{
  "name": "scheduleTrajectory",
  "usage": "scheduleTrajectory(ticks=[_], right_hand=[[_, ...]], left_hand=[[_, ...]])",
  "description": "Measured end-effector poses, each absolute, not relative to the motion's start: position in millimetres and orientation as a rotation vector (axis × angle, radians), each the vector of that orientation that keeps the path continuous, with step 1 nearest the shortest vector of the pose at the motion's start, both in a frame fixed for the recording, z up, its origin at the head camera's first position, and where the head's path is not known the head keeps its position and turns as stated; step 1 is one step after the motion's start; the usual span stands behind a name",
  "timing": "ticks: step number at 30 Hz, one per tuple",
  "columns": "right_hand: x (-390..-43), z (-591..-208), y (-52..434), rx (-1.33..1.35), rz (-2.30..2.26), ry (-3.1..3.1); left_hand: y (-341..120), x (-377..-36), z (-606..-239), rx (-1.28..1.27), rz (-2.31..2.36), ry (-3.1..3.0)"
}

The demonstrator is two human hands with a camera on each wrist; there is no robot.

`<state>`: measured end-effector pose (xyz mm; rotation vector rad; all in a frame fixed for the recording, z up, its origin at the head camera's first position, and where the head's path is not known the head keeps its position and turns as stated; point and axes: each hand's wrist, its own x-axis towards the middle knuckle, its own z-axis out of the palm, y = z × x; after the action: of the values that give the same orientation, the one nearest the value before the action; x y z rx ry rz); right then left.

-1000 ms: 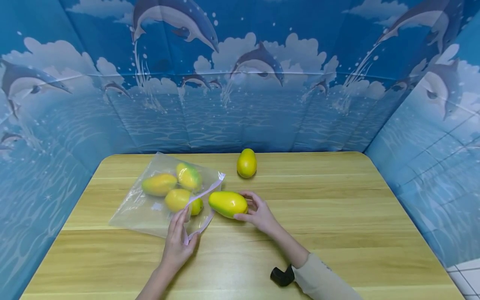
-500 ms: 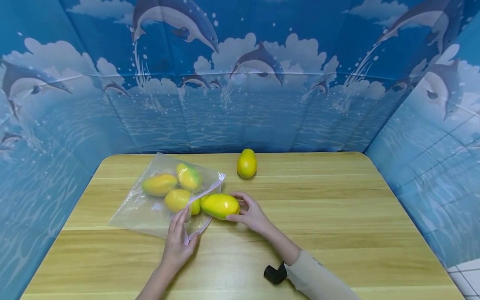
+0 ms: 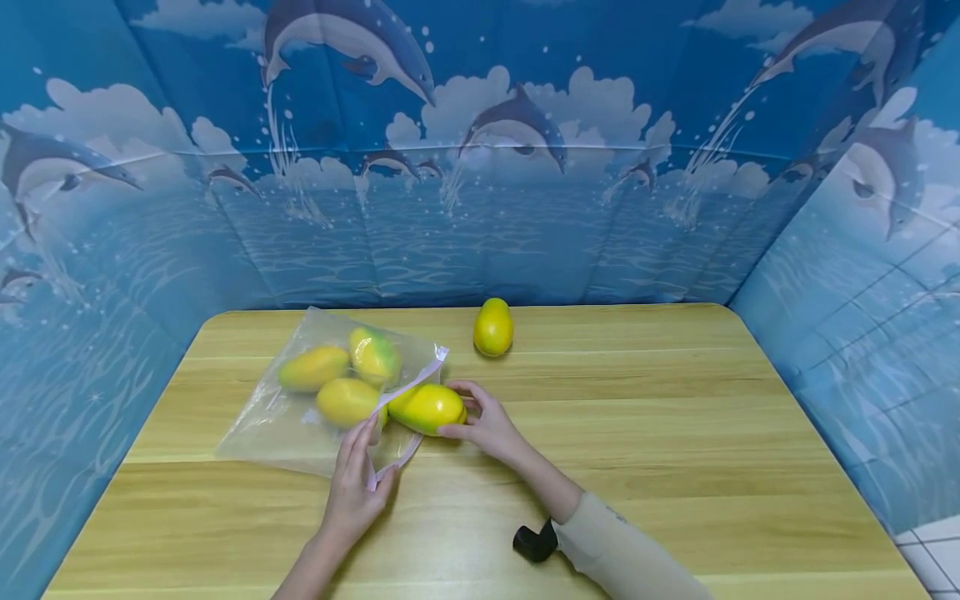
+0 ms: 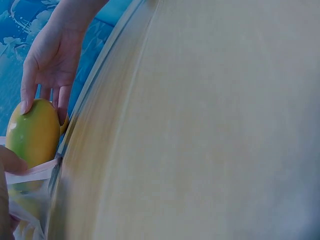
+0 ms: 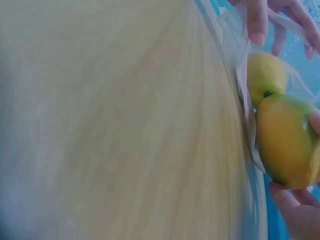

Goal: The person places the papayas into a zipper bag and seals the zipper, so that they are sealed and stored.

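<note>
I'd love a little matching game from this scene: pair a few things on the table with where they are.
Things:
1. lone mango
2. right hand
3. left hand
4. three mangoes

Places:
a. inside the clear bag
b. holding a mango at the bag's mouth
c. pinching the bag's open edge
d. by the far table edge, away from the bag

Pairs: 1-d, 2-b, 3-c, 4-a

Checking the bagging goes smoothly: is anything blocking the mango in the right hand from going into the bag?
Nothing clearly blocks it. The left hand holds the bag mouth open, and the mango held by the right hand is at the opening. Another mango lies just inside, close to it.
</note>
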<state>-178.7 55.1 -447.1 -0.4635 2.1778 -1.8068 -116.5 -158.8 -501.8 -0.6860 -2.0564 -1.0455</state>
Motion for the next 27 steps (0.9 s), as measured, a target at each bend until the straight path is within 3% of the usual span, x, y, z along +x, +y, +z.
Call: scheduleTrajectory(ticks=[8,27], right_hand=[[-191.0,-476.2,40.5,-0.455,-1.821,2.209],[-188.0,-471.2,13.3,-0.494,-1.847,2.29]], left_hand=[[-160.1,-116.8,-501.7,-0.693,-1.05,-2.056],[-162.7,-121.2,-503.7,-0.715,-1.045,-2.047]])
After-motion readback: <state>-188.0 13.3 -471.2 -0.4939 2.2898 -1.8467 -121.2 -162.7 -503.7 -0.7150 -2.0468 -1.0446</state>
